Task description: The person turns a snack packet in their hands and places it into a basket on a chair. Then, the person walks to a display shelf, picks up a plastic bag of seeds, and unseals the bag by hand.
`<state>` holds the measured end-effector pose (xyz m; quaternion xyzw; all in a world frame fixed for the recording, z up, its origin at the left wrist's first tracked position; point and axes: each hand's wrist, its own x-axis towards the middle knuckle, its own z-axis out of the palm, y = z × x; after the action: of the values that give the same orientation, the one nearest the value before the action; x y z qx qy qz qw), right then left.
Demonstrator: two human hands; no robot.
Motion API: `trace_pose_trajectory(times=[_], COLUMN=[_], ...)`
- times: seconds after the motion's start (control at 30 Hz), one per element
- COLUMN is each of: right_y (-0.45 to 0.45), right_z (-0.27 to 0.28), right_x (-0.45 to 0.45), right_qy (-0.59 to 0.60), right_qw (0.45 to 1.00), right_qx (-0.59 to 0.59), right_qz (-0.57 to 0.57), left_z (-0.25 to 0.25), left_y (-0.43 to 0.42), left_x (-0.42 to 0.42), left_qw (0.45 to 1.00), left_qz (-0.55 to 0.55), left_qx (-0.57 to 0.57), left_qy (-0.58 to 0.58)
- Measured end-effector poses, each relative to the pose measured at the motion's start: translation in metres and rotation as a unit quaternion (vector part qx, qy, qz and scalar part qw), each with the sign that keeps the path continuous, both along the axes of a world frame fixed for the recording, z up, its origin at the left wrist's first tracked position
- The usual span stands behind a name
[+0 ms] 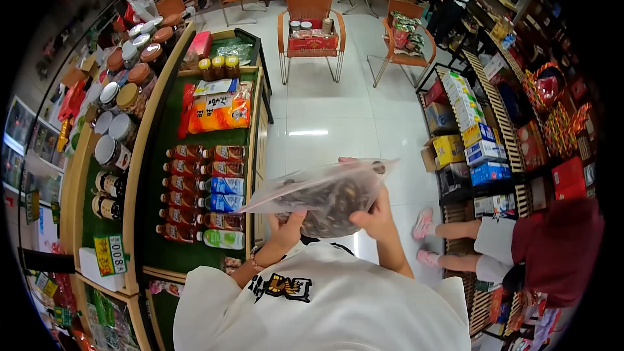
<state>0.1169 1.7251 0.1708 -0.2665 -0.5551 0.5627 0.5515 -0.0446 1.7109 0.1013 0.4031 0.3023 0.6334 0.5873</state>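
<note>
The yellow-and-green sign (109,255) at the near end of the left display shelf (132,221) shows "008". Large Chinese characters on the orange packet (221,114) are unclear.

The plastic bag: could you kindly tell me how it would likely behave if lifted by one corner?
The bag is probably floppy, as its film creases and its unfilled part spreads loosely. The dark pieces bunched inside would likely shift and make it sag. Its shiny surface may be slightly slippery.
</note>
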Motion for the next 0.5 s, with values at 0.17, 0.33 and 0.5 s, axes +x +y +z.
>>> trace_pose_trajectory(times=[0.17,0.33,0.5], right_y=[0.048,0.066,0.115], right_z=[0.002,-0.009,-0.021], right_x=[-0.029,-0.024,-0.026], right_qy=[0.055,-0.001,0.065], right_qw=[0.992,0.992,0.972], right_qx=[0.11,0.053,-0.123], right_qz=[-0.041,-0.11,-0.192], left_z=[0.059,0.052,0.046], left_y=[0.07,0.109,0.141], left_x=[0.022,0.006,0.014], left_qw=[0.981,0.964,0.987], left_qz=[-0.051,-0.161,-0.081], left_qx=[0.187,0.196,0.082], left_qy=[-0.03,0.085,0.111])
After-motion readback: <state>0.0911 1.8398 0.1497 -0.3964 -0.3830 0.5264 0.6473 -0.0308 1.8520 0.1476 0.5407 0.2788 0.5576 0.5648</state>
